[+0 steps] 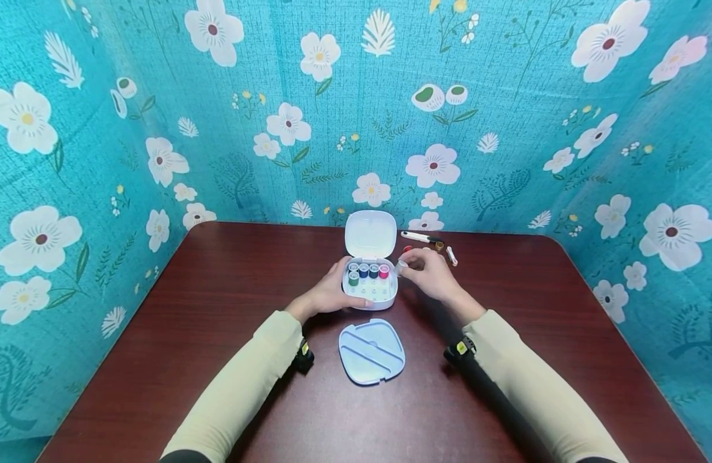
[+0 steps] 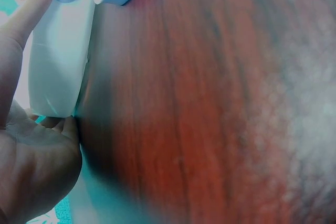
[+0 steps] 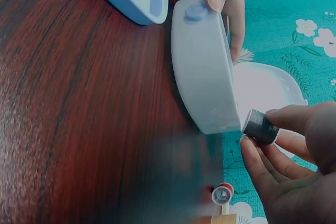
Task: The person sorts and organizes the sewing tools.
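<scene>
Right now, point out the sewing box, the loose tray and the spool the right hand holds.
sewing box (image 1: 384, 299): head view, front right rim.
loose tray (image 1: 371, 351): head view, middle of its ridged face.
spool (image 3: 260, 126): right wrist view, dark side, pinched by the right hand (image 3: 302, 174), on its palm.

Staged tabletop booth: dark reddish-brown wooden table (image 1: 217, 360) enclosed by teal fabric backdrop with white flowers (image 1: 506, 116).

A pale blue-white box (image 1: 370, 297) is seen on a dark reddish-brown wood-grained table (image 1: 217, 334). Green, blue, teal and pink spools (image 1: 368, 271) are held in it. A pale blue tray (image 1: 372, 351) is shown nearby. The backdrop (image 1: 506, 116) is patterned turquoise with white flowers.
</scene>
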{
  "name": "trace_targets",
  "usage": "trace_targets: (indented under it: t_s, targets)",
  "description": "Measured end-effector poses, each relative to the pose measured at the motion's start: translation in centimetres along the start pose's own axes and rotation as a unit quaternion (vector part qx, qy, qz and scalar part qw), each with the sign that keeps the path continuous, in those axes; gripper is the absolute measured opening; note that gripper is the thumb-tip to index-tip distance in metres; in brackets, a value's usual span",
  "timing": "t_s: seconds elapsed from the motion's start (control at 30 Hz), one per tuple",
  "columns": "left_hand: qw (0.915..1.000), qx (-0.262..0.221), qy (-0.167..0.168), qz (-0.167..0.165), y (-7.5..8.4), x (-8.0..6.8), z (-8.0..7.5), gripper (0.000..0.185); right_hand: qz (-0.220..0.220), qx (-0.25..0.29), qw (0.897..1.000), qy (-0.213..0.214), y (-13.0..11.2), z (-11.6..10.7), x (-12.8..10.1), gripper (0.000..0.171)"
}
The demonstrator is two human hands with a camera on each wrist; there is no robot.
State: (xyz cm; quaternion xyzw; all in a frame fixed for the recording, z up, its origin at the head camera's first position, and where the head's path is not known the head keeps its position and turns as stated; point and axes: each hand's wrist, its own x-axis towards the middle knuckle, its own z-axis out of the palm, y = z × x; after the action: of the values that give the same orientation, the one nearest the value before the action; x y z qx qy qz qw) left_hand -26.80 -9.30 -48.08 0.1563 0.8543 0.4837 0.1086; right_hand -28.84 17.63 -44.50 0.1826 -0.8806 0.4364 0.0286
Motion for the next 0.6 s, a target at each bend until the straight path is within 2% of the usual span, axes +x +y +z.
trace_targets:
  t_s: [0.6]
  targets:
    - [1.0, -0.002, -0.004, -0.001, 0.1, 0.0, 0.0, 0.111, -0.036, -0.011, 0.999, -0.024, -1.2, 1.8, 0.9, 0.02]
